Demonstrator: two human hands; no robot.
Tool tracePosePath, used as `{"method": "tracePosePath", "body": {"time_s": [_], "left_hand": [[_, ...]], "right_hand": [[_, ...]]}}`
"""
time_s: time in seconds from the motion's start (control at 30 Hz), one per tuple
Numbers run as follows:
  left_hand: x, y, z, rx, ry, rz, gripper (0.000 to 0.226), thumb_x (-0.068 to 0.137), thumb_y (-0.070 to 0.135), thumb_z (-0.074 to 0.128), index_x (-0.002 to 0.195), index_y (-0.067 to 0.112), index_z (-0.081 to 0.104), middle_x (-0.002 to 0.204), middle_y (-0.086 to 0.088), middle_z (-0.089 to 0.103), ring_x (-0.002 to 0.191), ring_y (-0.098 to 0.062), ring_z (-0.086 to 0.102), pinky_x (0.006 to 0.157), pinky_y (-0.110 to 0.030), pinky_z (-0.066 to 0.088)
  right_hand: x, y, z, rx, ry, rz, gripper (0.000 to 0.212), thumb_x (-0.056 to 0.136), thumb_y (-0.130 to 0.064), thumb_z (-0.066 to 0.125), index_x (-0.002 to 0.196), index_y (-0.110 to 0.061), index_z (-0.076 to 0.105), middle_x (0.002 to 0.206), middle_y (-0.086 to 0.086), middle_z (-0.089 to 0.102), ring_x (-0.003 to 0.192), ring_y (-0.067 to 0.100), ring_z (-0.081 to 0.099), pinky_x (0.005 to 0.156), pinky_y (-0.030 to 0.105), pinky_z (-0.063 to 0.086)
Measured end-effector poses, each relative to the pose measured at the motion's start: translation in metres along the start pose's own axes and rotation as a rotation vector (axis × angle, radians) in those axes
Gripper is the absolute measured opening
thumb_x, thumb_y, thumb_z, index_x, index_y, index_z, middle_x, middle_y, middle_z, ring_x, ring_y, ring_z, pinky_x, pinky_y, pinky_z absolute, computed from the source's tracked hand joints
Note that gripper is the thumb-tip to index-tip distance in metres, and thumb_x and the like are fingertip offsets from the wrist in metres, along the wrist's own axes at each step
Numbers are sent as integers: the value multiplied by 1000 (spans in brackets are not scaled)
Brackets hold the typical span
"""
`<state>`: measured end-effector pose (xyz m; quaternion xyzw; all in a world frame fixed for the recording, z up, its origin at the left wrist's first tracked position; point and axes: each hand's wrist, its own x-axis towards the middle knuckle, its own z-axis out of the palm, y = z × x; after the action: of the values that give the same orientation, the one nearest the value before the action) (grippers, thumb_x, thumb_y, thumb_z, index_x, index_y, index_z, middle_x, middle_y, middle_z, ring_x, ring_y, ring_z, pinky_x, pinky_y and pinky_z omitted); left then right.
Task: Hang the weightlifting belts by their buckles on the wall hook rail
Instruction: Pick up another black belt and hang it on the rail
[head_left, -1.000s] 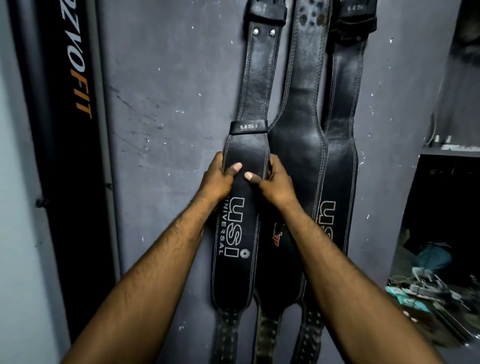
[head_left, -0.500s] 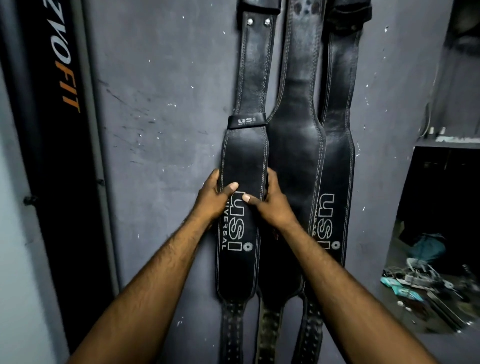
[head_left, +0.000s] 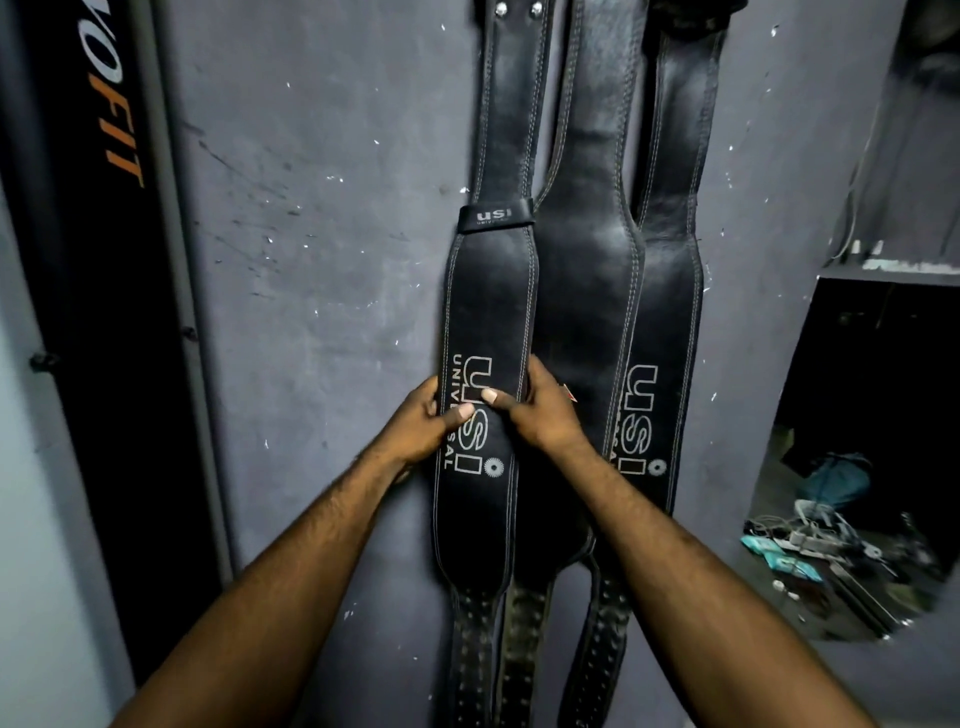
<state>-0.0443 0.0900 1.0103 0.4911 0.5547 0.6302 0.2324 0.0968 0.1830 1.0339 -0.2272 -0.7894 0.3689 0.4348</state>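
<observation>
Two grips, left hand (head_left: 420, 427) and right hand (head_left: 541, 415), clamped on the USI UNIVERSAL belt (head_left: 488, 301).

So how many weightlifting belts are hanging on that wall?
3. The left USI belt is gripped by the left hand and right hand; the middle belt hangs beside it; the right USI belt is furthest right. Others may hide behind or out of frame.

A single head-worn wide-angle view faces the wall (head_left: 322, 260) close up, tilted slightly down; the belts (head_left: 587, 291) hang centre-frame, tops cut off by the upper edge.
</observation>
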Motion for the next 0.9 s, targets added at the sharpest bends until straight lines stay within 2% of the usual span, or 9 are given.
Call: {"method": "tracePosePath", "body": {"time_s": [0.07,0.2,0.27,0.37,0.47,0.57,0.73,0.8,0.9], "left_hand": [[-4,-6,6,-22,61,8,37,93,2,61,127,14,52,109,-1,71,95,-14,70,78,-24,59],[-2,-14,6,-47,101,39,38,92,2,63,127,15,53,116,-10,70,104,-25,69,88,-37,58],[-6,-19,3,-63,51,17,43,92,2,64,130,16,50,118,-8,69,105,-20,69,86,-31,59],[-16,-30,5,-27,29,-15,53,89,4,68,134,21,44,122,-3,67,108,-16,66,90,-25,57],[-19,-34,6,58,108,35,62,79,23,76,134,25,47,125,-2,67,115,-20,65,97,-37,54],[-22,-39,3,18,87,6,58,87,10,71,138,13,44,129,-9,64,113,-17,64,94,-27,55],[-37,-63,2,22,1,-64,43,96,4,58,138,3,50,131,-13,64,116,-19,62,91,-17,53],[-38,-66,2,7,54,-62,41,96,6,60,136,3,52,128,-12,66,116,-22,64,92,-21,54],[-43,-76,3,-15,121,-77,37,93,19,65,128,9,60,121,-11,71,114,-26,67,101,-40,54]], "right_hand": [[-3,2,-2,-32,6,-12,49,81,-22,79,123,-18,56,113,-6,70,102,11,67,95,26,52],[-19,16,-2,-25,-125,71,53,81,-16,79,125,-20,50,109,-8,68,93,4,65,89,19,52],[-23,22,3,-10,-104,83,49,82,-15,79,124,-20,54,105,-8,69,85,-3,64,85,11,52],[-22,25,11,-34,-26,76,44,81,-20,79,118,-21,56,103,-8,72,89,6,68,90,22,54],[-29,30,19,12,-26,66,51,81,-14,79,123,-16,49,105,-9,68,96,9,64,92,25,50],[-44,43,31,95,-60,71,63,80,-5,78,131,-17,43,109,-8,64,103,12,63,97,26,49],[-44,44,35,46,7,122,52,83,-19,77,125,-18,46,107,-6,66,102,17,66,92,29,51],[-47,44,35,38,-25,138,57,84,-22,77,130,-21,43,109,-8,65,103,17,65,89,25,47],[-59,53,39,-5,-103,196,64,86,-26,75,137,-24,37,116,-6,66,107,18,65,90,26,46]]}}
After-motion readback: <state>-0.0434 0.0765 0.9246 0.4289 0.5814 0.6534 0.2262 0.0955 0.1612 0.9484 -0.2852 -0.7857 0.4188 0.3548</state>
